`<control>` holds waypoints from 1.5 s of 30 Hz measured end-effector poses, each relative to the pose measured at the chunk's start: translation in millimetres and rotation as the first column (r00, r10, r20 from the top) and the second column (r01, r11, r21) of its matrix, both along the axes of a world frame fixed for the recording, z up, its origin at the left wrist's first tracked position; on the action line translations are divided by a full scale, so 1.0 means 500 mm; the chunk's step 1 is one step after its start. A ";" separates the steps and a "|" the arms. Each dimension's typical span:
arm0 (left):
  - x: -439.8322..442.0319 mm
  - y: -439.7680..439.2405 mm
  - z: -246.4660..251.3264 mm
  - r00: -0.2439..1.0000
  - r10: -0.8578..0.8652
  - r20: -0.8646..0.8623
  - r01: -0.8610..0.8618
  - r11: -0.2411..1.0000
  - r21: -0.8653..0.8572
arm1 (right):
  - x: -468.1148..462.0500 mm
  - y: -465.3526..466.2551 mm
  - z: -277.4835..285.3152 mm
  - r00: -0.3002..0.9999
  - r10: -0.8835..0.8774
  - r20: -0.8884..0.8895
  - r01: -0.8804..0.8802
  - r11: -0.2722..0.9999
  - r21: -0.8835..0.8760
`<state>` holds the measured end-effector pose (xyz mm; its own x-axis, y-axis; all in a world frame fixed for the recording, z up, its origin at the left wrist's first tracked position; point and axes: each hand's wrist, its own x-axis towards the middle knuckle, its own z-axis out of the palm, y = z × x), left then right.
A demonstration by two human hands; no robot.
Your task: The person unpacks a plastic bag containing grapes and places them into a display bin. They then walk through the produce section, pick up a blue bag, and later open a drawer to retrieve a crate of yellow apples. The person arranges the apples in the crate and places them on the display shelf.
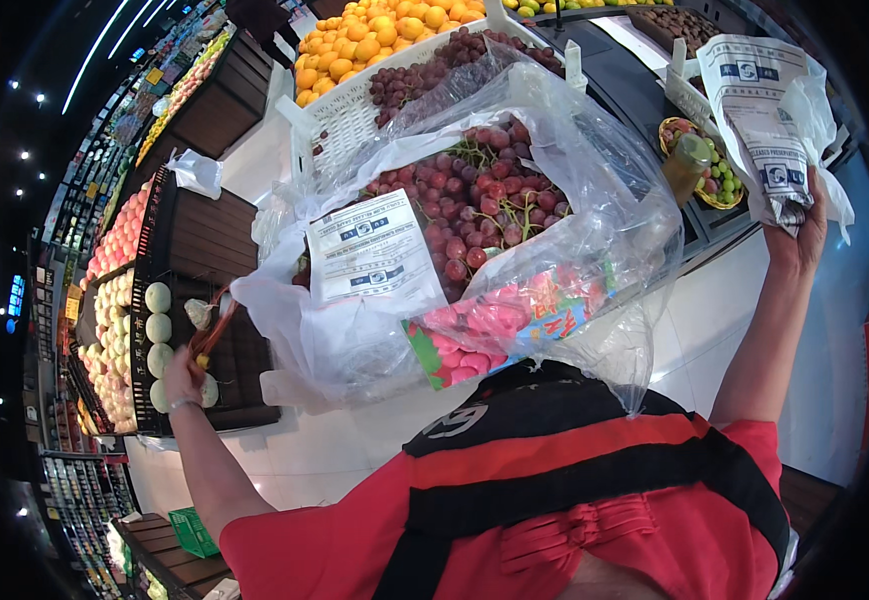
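In front of me is an open box of red grapes [479, 202], lined with clear plastic and white paper. A printed white paper sheet [374, 251] lies over the grapes at the left. My right hand [806, 217], raised at the far right, grips crumpled printed paper [757, 112] with thin white sheeting. At the left my left hand [183, 375] is closed around reddish-brown strips [213, 330], beside the melons [157, 330]. The colourful printed side [509, 322] of the box faces me, close to my apron.
Behind the box stands a white plastic crate [344, 120] with more grapes, then piled oranges [374, 45]. A basket of grapes [719, 176] and a jar [686, 169] are at the right. Dark display stands [209, 225] with apples and other fruit line the left; a person [262, 22] stands beyond.
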<state>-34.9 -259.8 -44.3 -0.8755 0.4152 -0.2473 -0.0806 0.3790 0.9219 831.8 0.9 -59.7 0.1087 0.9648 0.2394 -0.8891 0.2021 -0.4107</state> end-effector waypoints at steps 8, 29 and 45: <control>0.166 0.170 0.071 0.653 -0.145 -0.743 0.378 0.913 0.154 | -0.050 -0.009 -0.015 0.992 -0.012 0.125 0.018 0.999 -0.047; 0.493 0.523 0.042 -0.051 -0.710 -0.703 0.587 0.548 -0.596 | -0.031 -0.089 -0.044 0.959 -0.251 0.134 0.277 0.932 -0.235; 0.786 0.384 0.230 0.144 -0.920 -0.363 0.988 0.115 0.100 | -0.444 -0.021 0.084 0.655 0.336 0.677 -0.500 0.864 0.055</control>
<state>358.3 -67.7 70.5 0.2964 0.9461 0.1306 0.3169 -0.2264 0.9210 609.9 -9.5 -17.6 -0.5466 0.7809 0.3023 -0.4509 0.0297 -0.8921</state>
